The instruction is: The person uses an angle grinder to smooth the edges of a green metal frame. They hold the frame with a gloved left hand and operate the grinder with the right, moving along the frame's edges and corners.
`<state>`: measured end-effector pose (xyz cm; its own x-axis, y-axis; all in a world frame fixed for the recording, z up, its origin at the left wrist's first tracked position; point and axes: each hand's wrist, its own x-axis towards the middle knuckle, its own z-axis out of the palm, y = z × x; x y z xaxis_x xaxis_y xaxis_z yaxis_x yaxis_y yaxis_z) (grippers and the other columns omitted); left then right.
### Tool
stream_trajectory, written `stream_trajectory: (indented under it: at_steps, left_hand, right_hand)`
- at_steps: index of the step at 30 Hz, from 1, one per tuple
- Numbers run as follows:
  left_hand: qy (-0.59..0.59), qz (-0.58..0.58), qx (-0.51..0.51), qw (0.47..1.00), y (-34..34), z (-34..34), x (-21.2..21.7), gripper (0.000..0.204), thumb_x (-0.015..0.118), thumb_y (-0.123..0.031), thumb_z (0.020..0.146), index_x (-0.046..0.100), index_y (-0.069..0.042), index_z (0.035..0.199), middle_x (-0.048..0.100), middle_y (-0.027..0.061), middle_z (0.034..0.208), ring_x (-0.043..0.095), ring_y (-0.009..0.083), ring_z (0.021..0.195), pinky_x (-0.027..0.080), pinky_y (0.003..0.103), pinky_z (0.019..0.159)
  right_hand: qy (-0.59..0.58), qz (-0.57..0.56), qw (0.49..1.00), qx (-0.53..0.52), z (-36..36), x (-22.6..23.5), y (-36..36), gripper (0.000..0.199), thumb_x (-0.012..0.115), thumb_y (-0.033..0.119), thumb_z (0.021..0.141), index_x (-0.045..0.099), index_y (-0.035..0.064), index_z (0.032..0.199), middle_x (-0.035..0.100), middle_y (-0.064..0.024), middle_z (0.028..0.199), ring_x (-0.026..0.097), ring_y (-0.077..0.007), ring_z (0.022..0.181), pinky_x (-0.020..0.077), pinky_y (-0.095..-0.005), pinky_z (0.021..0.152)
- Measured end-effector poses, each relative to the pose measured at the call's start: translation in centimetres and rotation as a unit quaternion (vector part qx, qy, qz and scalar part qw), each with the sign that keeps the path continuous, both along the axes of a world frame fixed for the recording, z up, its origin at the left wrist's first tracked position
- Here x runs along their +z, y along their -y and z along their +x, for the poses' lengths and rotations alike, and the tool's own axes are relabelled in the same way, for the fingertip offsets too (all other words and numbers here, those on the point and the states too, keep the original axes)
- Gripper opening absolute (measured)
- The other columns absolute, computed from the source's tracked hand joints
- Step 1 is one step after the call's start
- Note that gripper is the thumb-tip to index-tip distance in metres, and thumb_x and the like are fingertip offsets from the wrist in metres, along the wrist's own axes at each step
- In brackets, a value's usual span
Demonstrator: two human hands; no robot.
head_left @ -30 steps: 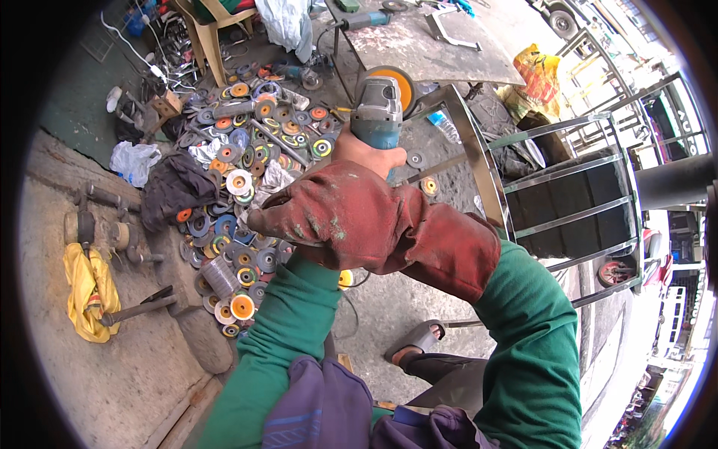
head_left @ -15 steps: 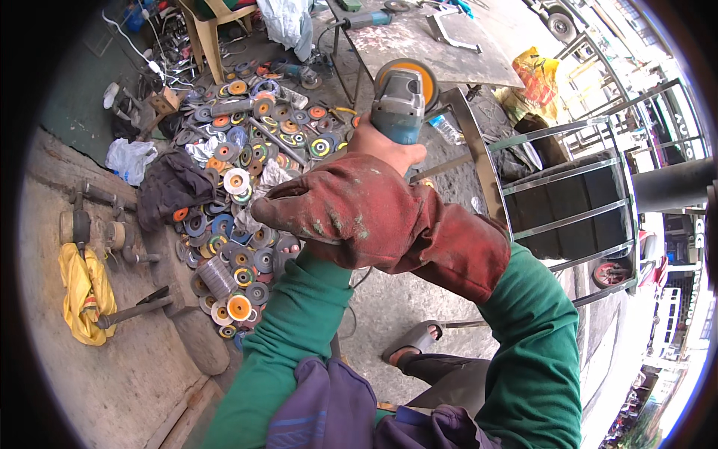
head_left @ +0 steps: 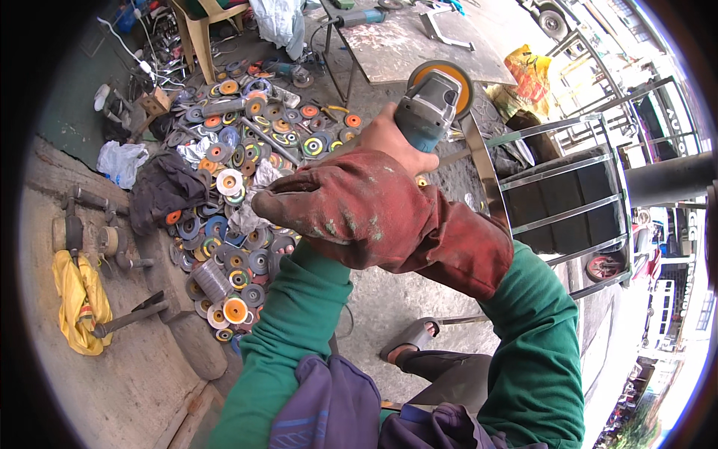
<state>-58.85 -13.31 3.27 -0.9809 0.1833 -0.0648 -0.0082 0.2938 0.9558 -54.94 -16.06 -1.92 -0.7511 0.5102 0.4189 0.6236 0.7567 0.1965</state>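
My bare left hand [head_left: 393, 142] is closed round the body of an angle grinder [head_left: 428, 112], which is blue and grey. Its orange-faced disc [head_left: 460, 81] points away from me. A thick red work glove covers my right hand [head_left: 359, 206], crossed over my left forearm and hiding that wrist. The glove's thumb and fingers point left and look pressed together; what they hold, if anything, is hidden. Just right of the grinder stands a bare metal frame [head_left: 482, 161], with the disc's lower edge near its top end; whether they touch I cannot tell.
Heaps of grinding discs [head_left: 232, 280] cover the floor at left. Ahead is a worktable [head_left: 419, 49] with another grinder [head_left: 361, 18] on it. A barred metal frame [head_left: 568, 176] stands at right. A yellow cloth [head_left: 78, 307] hangs at far left, and a sandalled foot [head_left: 410, 340] shows below.
The grinder has swung right and tilted, bringing its disc closer to the metal frame's top end. My gloved right hand stays across my left forearm. The background has shifted slightly left.
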Motion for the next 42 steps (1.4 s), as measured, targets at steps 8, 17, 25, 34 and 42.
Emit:
stream_trajectory:
  at_steps: [8,17,25,34,42]
  left_hand:
    - [-0.027,-0.020,-0.035,0.999,0.4,-0.8,0.2,0.070,0.092,-0.023,0.061,0.064,-0.004,0.123,0.076,0.0208,0.112,0.075,0.0369,0.109,0.059,0.044,0.095]
    - [0.115,0.071,0.030,0.990,1.4,-0.8,-4.1,0.067,0.090,-0.019,0.060,0.066,-0.001,0.120,0.078,0.0195,0.105,0.078,0.0319,0.096,0.060,0.041,0.088]
    - [0.090,0.118,0.089,0.985,2.1,2.1,-7.4,0.065,0.088,-0.018,0.062,0.066,0.003,0.119,0.078,0.0214,0.105,0.078,0.0348,0.097,0.059,0.043,0.088]
    - [0.058,0.088,0.143,0.984,1.5,1.7,-5.5,0.061,0.087,-0.017,0.063,0.066,0.005,0.116,0.077,0.0218,0.102,0.077,0.0328,0.095,0.059,0.042,0.086]
    - [0.018,0.082,0.102,0.991,0.0,1.0,-4.0,0.063,0.088,-0.017,0.063,0.065,0.004,0.119,0.077,0.0220,0.108,0.077,0.0331,0.100,0.058,0.042,0.090]
  right_hand:
    - [0.073,0.194,0.973,0.097,0.4,0.4,-2.4,0.015,0.067,0.011,0.097,0.057,0.0106,0.107,0.049,0.0004,0.085,0.045,-0.0194,0.060,0.0459,-0.0332,0.056]
    - [-0.091,-0.019,0.994,0.063,0.6,2.1,0.1,0.009,0.069,0.012,0.089,0.061,0.0104,0.094,0.052,0.0022,0.072,0.053,-0.0098,0.052,0.0411,-0.0342,0.044]
    - [-0.003,-0.376,0.676,0.633,7.4,10.9,-7.6,0.033,0.071,0.007,0.092,0.069,0.0083,0.124,0.073,-0.0124,0.104,0.074,-0.0304,0.092,0.0583,-0.0425,0.076]
    - [0.047,-0.456,0.572,0.681,8.6,11.1,-10.1,0.051,0.073,0.006,0.091,0.066,0.0106,0.141,0.074,-0.0154,0.121,0.073,-0.0383,0.109,0.0579,-0.0455,0.093]
    - [0.022,-0.392,0.559,0.731,7.8,11.7,-10.3,0.050,0.075,0.006,0.090,0.066,0.0098,0.140,0.074,-0.0159,0.121,0.072,-0.0389,0.107,0.0567,-0.0468,0.093]
